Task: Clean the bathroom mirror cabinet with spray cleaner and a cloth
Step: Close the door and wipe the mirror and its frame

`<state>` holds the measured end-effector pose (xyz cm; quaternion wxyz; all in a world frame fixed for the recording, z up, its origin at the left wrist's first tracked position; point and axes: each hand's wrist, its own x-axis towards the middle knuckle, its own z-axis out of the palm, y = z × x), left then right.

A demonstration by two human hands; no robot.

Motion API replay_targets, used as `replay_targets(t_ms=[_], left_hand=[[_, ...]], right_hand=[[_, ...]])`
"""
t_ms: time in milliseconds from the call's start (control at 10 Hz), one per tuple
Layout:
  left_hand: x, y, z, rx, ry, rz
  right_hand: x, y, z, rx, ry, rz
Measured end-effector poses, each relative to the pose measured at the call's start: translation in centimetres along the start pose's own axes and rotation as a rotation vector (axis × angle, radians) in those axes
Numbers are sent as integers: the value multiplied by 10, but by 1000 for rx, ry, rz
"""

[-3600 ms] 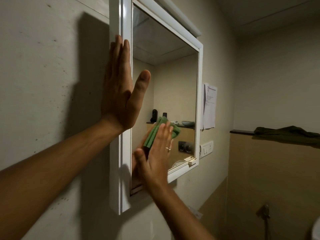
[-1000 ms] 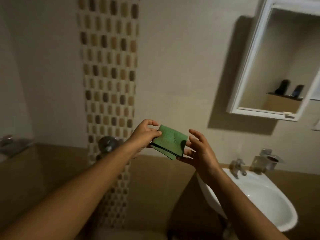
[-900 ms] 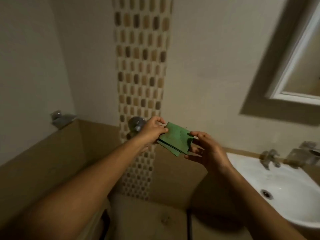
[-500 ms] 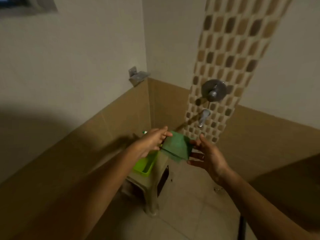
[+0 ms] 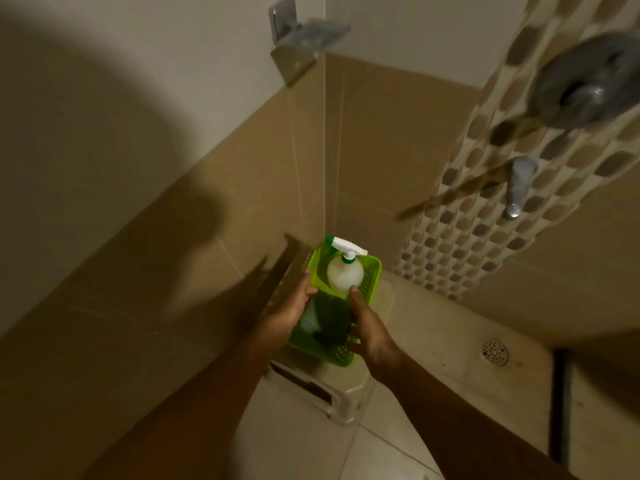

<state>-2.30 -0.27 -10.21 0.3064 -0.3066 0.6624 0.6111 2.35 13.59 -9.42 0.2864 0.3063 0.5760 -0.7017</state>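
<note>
The folded green cloth lies low inside a lime-green perforated basket, between my two hands. My left hand holds the cloth's left edge, fingers curled over it. My right hand rests against the cloth's right edge with its index finger straight, the tip close to the base of a spray bottle. The bottle is pale with a white and green trigger head and stands upright at the basket's far end. The mirror cabinet is out of view.
The basket sits on a beige plastic stool in the shower corner. On the mosaic strip at the right are a round shower valve and a spout. A floor drain lies right; a metal bracket hangs above.
I have turned from the mirror and sink to the shower corner and looked down. Both hands have carried the cloth down into the green basket beside the spray bottle.
</note>
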Motion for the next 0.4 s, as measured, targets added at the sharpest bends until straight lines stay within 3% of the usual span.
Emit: replay_targets(t_ms=[200,400], left_hand=[[77,-43,6,-77,15,16],[69,-41,5,-9,11,78]], right_hand=[[74,30,27,59,57,65],[60,17,24,102,42,81]])
